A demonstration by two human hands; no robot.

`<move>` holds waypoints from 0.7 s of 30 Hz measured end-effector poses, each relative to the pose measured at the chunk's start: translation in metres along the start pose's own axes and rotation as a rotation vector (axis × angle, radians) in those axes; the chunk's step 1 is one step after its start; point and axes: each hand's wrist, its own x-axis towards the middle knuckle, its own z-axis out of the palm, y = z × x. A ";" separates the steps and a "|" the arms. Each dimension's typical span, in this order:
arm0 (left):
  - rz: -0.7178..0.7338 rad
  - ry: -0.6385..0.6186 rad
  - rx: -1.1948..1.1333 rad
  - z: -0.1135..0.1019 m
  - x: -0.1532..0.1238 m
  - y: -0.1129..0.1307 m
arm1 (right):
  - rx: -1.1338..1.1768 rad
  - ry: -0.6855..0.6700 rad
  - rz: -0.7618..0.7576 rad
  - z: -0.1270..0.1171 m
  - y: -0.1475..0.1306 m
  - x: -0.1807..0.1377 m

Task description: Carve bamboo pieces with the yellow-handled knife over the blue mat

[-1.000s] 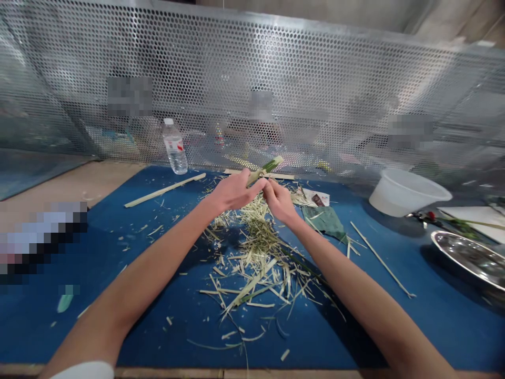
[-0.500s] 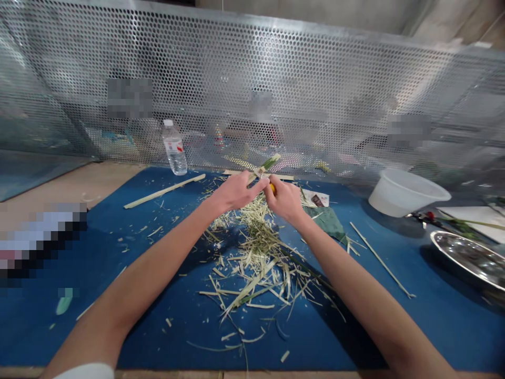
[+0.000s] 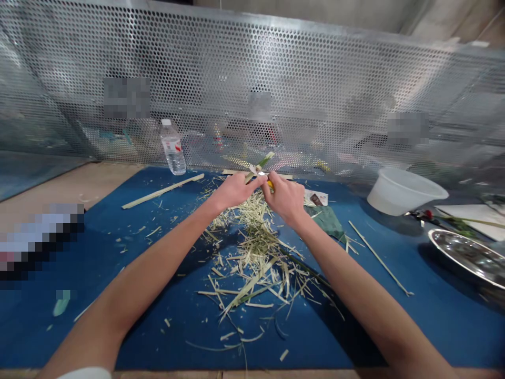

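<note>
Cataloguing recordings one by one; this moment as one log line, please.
left hand: holds stalk | right hand: holds part-hidden yellow tool at stalk | below: shavings on blue surface | back left: standing bottle

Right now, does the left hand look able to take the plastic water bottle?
Probably yes, if it lets go first: the left hand is gripping the green-and-pale stalk. Toward the plastic water bottle, nothing tall on the blue mat seems in the way; a flat pale strip lies nearby.
</note>
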 end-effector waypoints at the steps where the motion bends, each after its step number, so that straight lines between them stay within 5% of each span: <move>1: 0.025 -0.009 -0.011 -0.001 0.000 0.000 | -0.006 0.011 -0.011 0.000 0.000 0.000; 11: -0.030 -0.374 -0.343 -0.019 -0.009 0.017 | -0.017 0.116 -0.068 0.011 0.006 -0.006; 21: 0.034 -0.407 -0.429 -0.020 -0.015 0.024 | 0.333 0.071 0.018 0.013 0.005 -0.009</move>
